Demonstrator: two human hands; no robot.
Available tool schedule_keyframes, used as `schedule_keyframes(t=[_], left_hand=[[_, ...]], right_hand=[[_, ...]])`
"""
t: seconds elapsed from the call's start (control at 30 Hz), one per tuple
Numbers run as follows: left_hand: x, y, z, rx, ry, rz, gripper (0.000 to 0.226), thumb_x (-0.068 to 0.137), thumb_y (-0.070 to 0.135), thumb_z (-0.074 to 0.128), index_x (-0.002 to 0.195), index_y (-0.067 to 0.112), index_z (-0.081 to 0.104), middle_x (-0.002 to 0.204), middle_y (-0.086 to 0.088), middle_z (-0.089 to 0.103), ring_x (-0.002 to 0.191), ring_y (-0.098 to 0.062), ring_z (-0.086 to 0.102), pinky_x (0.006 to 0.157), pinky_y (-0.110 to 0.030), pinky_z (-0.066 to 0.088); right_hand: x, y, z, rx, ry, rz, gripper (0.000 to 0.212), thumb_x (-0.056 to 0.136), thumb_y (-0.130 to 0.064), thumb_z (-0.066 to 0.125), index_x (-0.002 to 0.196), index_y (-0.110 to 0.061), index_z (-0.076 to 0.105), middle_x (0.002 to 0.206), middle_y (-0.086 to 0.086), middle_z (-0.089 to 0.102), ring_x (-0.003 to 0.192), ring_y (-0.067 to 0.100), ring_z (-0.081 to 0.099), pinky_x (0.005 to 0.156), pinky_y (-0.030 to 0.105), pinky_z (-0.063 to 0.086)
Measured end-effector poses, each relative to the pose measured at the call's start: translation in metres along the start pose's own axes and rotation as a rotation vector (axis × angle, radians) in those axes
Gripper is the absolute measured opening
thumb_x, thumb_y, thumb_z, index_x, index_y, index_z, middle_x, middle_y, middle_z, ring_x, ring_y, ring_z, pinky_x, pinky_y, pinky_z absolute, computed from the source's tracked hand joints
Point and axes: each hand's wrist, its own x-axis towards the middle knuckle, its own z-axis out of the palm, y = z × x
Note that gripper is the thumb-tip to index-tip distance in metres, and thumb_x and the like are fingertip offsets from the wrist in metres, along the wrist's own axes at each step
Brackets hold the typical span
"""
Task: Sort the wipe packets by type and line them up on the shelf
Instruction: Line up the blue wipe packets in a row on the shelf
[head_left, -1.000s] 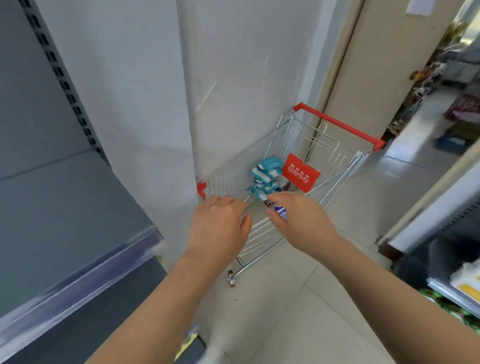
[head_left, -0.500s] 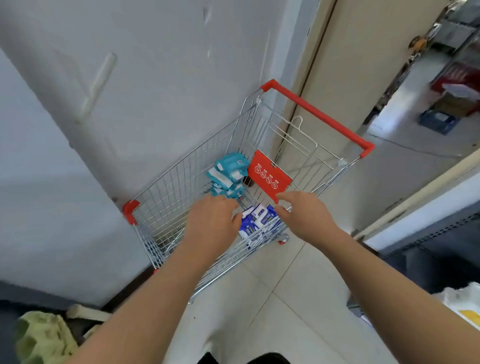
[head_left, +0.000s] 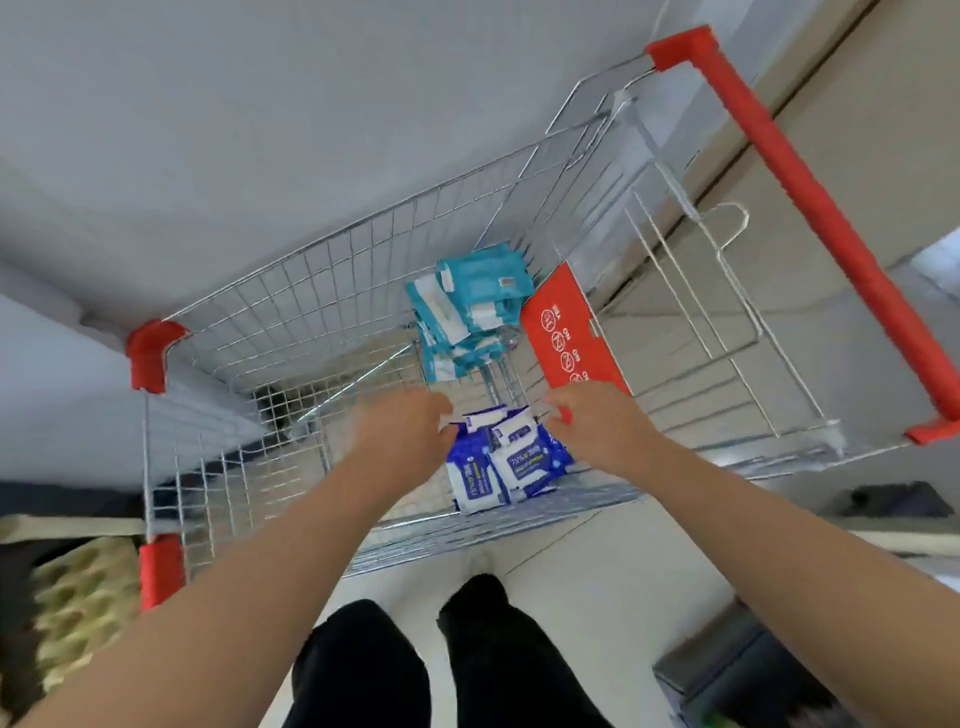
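Note:
A wire shopping cart (head_left: 291, 312) with a red handle stands below me against a grey wall. Inside it lie a pile of teal wipe packets (head_left: 467, 306) at the far side and a few dark blue wipe packets (head_left: 506, 462) at the near side. My left hand (head_left: 402, 436) reaches down into the cart just left of the blue packets, fingers relaxed and holding nothing. My right hand (head_left: 597, 421) hovers just right of the same packets, fingers loosely spread and empty. The shelf is out of view.
A red warning flap (head_left: 569, 338) hangs inside the cart by my right hand. My dark trouser legs (head_left: 441, 660) stand on pale floor tiles. A yellow-green cloth (head_left: 78, 597) lies at the lower left. A dark box (head_left: 748, 675) sits at the lower right.
The view has swung down over the cart. Both hands have dropped further into the basket and now flank the blue packets; the shelf has left the view.

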Motion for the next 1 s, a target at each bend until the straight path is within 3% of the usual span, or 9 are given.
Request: schedule_keyframes(t=[0.23,0.43,0.6,0.73,0.83,0.93,1.0], left_hand=[[0.068,-0.016,0.087,-0.227,-0.161,-0.215,0.030,0.094,0.027,0.054,0.122,0.023,0.060,0.122,0.001,0.063,0.110,-0.021,0.058,0.096,-0.036,0.047],[0.111,-0.035,0.175,-0.256,-0.301,-0.268,0.048,0.093,0.025,0.058,0.139,0.020,0.046,0.142,-0.003,0.047,0.129,-0.023,0.045,0.106,-0.032,0.034],[0.131,-0.042,0.225,-0.261,-0.378,-0.240,0.059,0.091,0.022,0.058,0.145,0.016,0.035,0.142,-0.008,0.044,0.126,-0.028,0.045,0.105,-0.039,0.039],[0.136,-0.053,0.243,-0.256,-0.374,-0.239,0.046,0.085,0.026,0.066,0.124,0.014,0.046,0.113,-0.010,0.060,0.096,-0.027,0.055,0.082,-0.037,0.046],[0.135,-0.063,0.239,-0.482,-0.315,-0.299,0.031,0.083,0.017,0.070,0.108,0.012,0.052,0.093,-0.005,0.060,0.079,-0.022,0.052,0.063,-0.028,0.040],[0.133,-0.072,0.231,-0.608,-0.248,-0.348,0.015,0.088,0.014,0.066,0.098,0.012,0.056,0.085,0.002,0.057,0.070,-0.016,0.051,0.052,-0.008,0.034],[0.130,-0.073,0.226,-0.684,-0.259,-0.386,0.008,0.092,0.015,0.061,0.095,0.014,0.054,0.086,0.005,0.056,0.067,-0.007,0.050,0.053,-0.006,0.036]], right_hand=[[0.097,0.052,0.061,0.042,-0.254,-0.131,0.040,0.094,-0.028,0.058,0.131,-0.013,0.057,0.133,0.011,0.057,0.121,0.025,0.054,0.101,0.037,0.043],[0.145,0.083,0.126,-0.070,-0.395,-0.181,0.043,0.093,-0.026,0.059,0.135,-0.014,0.053,0.138,0.008,0.052,0.126,0.025,0.047,0.104,0.033,0.037],[0.164,0.097,0.165,-0.155,-0.437,-0.232,0.049,0.090,-0.023,0.060,0.137,-0.015,0.048,0.134,0.008,0.052,0.122,0.024,0.047,0.100,0.035,0.040],[0.171,0.102,0.177,-0.199,-0.423,-0.278,0.040,0.086,-0.018,0.063,0.125,-0.015,0.057,0.120,0.007,0.057,0.110,0.024,0.052,0.090,0.037,0.045],[0.174,0.103,0.180,-0.117,-0.441,-0.246,0.025,0.085,-0.017,0.065,0.110,-0.017,0.066,0.111,0.002,0.062,0.100,0.020,0.056,0.083,0.034,0.047],[0.179,0.099,0.175,0.114,-0.391,-0.178,0.021,0.084,-0.011,0.066,0.105,-0.010,0.070,0.092,-0.004,0.067,0.079,0.008,0.057,0.070,0.017,0.041],[0.181,0.094,0.172,0.305,-0.360,-0.088,0.018,0.084,-0.008,0.067,0.102,-0.011,0.071,0.085,-0.007,0.066,0.070,0.001,0.053,0.064,0.008,0.038]])
